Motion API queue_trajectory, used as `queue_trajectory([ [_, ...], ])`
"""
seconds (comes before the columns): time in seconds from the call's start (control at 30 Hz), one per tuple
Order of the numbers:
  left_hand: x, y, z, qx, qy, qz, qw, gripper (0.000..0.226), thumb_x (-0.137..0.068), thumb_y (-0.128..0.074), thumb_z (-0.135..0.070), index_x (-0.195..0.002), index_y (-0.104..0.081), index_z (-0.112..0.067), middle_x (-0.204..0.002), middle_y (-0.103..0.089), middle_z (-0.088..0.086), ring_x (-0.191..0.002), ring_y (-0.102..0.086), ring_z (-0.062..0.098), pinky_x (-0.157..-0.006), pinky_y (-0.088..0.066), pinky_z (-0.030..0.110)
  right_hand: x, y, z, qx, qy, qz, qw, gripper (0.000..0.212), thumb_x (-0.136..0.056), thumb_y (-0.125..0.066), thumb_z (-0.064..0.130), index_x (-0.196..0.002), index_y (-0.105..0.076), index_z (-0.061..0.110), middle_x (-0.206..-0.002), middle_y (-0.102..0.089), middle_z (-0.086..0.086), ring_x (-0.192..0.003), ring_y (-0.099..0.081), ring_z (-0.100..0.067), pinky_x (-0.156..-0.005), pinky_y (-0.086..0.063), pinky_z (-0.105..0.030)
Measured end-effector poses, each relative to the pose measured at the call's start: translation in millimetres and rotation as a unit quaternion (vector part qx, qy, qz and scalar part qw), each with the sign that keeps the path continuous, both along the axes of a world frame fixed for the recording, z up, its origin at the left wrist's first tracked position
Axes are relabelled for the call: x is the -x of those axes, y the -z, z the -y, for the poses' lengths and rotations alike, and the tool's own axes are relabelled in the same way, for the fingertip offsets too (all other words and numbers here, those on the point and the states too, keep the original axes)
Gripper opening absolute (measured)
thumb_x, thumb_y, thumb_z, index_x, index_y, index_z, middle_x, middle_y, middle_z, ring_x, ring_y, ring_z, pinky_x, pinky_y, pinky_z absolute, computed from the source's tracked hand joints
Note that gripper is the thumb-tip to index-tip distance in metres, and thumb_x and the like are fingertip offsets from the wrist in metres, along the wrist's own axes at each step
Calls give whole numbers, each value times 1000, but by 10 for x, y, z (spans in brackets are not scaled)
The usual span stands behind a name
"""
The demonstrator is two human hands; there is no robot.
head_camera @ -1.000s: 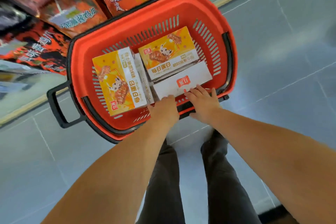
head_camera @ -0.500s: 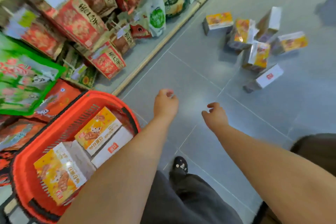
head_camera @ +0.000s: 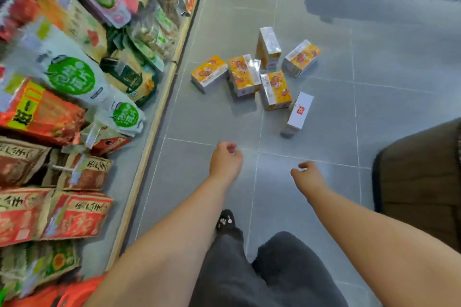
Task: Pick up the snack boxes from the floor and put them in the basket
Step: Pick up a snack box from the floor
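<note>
Head view: boxes (head_camera: 243, 75) scattered on the floor (head_camera: 199, 119), both hands free.
Six boxes lie in a loose cluster on the grey tiles near the shelf (head_camera: 149, 137). Five show yellow-orange fronts, some touching in the middle, and a white box (head_camera: 298, 113) with a red mark lies nearest the person. The left hand (head_camera: 225, 159) and right hand (head_camera: 308, 177) hover over the floor short of the cluster, fingers loosely curled, holding nothing. Only a strip of the red basket (head_camera: 67, 293) shows at the lower left edge, partly covered by the left forearm; what it contains is hidden. Snack bags (head_camera: 69, 75) crowd the shelf. A dark shoe (head_camera: 225, 222) stands below the left hand.
</note>
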State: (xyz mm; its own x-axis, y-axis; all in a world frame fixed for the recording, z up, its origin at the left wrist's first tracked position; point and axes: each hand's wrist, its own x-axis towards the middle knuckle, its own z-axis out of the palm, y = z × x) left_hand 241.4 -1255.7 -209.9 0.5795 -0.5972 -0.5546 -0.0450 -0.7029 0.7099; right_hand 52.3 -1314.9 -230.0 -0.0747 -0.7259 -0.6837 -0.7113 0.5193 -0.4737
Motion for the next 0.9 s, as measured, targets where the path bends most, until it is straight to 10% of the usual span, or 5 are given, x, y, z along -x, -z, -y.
queue_trajectory([
  [0.2, 78, 238, 1053, -34, 79, 2, 996, 29, -91, -53, -11, -120, -57, -8, -123, -62, 9, -113, -58, 25, -85, -39, 21, 95, 211, 845, 1, 68, 16, 998, 32, -91, -54, 15, -122, -55, 7, -98, -56, -10, -86, -54, -27, -89, -48, -41],
  [0.5, 594, 874, 2705, -65, 86, -29, 994, 25, -94, -47, -11, -116, -59, -8, -113, -64, 8, -94, -56, 21, -63, -40, 15, 539, 754, 2389, -26, 104, 20, 994, 30, -93, -52, 14, -121, -58, 6, -120, -61, -14, -93, -53, -25, -83, -43, -30],
  [0.8, 790, 1863, 3726, -173, 165, -60, 969, 40, -95, -42, -12, -134, -49, -15, -134, -55, 8, -121, -52, 26, -91, -37, 23, 796, 1725, 3571, -77, 115, 38, 990, 37, -97, -42, 13, -133, -50, 10, -126, -56, -13, -100, -54, -26, -80, -40, -29],
  [0.9, 838, 2473, 4003, -206, 214, -61, 953, 49, -93, -49, -17, -141, -41, -14, -141, -50, 11, -127, -49, 27, -103, -37, 29, 795, 2283, 3832, -90, 157, 78, 980, 38, -97, -42, 21, -133, -50, 11, -133, -54, -11, -119, -52, -26, -101, -41, -39],
])
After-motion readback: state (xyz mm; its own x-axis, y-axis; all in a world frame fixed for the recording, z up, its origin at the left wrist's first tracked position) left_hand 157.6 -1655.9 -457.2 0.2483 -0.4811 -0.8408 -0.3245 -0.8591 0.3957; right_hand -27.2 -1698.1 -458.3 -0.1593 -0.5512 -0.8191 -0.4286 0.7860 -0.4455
